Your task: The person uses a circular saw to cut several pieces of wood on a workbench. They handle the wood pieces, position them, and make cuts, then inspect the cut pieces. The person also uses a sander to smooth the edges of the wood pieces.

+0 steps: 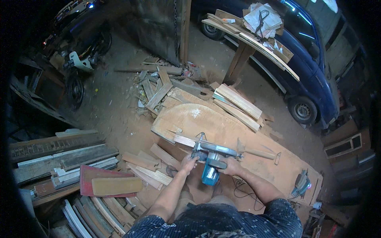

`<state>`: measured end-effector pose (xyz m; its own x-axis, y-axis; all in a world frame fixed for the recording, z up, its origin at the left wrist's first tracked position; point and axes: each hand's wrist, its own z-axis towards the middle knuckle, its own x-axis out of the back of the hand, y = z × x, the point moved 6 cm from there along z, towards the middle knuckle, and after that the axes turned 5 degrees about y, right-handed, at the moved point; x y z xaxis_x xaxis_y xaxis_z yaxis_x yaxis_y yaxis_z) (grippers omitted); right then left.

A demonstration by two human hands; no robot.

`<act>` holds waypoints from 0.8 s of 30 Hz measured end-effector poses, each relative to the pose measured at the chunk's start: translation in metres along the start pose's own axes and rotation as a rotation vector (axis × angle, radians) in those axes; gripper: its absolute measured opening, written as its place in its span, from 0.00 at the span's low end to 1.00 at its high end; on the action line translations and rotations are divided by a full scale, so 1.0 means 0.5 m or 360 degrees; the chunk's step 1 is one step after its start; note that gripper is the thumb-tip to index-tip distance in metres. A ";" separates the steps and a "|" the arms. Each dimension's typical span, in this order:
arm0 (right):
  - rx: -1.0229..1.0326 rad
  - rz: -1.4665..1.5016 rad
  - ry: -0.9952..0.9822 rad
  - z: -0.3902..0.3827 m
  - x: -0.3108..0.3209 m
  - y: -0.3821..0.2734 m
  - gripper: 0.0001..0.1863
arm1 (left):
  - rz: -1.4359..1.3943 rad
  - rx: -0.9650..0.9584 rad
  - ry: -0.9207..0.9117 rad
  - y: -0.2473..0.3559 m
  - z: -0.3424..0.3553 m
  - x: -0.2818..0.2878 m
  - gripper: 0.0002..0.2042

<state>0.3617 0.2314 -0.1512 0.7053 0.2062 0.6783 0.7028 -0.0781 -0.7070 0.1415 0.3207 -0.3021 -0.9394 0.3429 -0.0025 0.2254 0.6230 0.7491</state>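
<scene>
The teal and grey electric circular saw [210, 175] is in front of the person's body, at the near edge of the long brown wooden surface [214, 119]. The left hand [189, 163] is closed on the left end of this saw, beside its metal part, and the right hand [231, 166] is clamped on the dark handle at its right side. A short pale wooden strip [185, 141] lies by the near edge, and its right end reaches to the saw; whether the blade touches it, I cannot tell. Just to the right of the saw, a tool with a long light wooden handle [260, 153] lies on the surface. Near the right end there is a second teal power tool [303, 183], and a thin black cable [249, 194] hangs in loops below the near edge. On the far side, several pale long planks [239, 102] lie together. Further to the left, a yellowish flat panel [117, 186] rests over a red-edged board [85, 180], near piled timber [87, 158]. A dark blue vehicle [293, 75] stands behind the surface.
</scene>
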 end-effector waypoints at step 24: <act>-0.0034 0.0065 -0.0023 0.082 -0.027 -0.097 0.17 | -0.0087 -0.0024 0.0047 0.012 0.033 0.109 0.17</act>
<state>0.3141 0.2725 -0.1343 0.7322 0.2163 0.6458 0.6753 -0.1076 -0.7297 0.0960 0.3548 -0.3088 -0.9574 0.2876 -0.0246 0.1696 0.6296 0.7582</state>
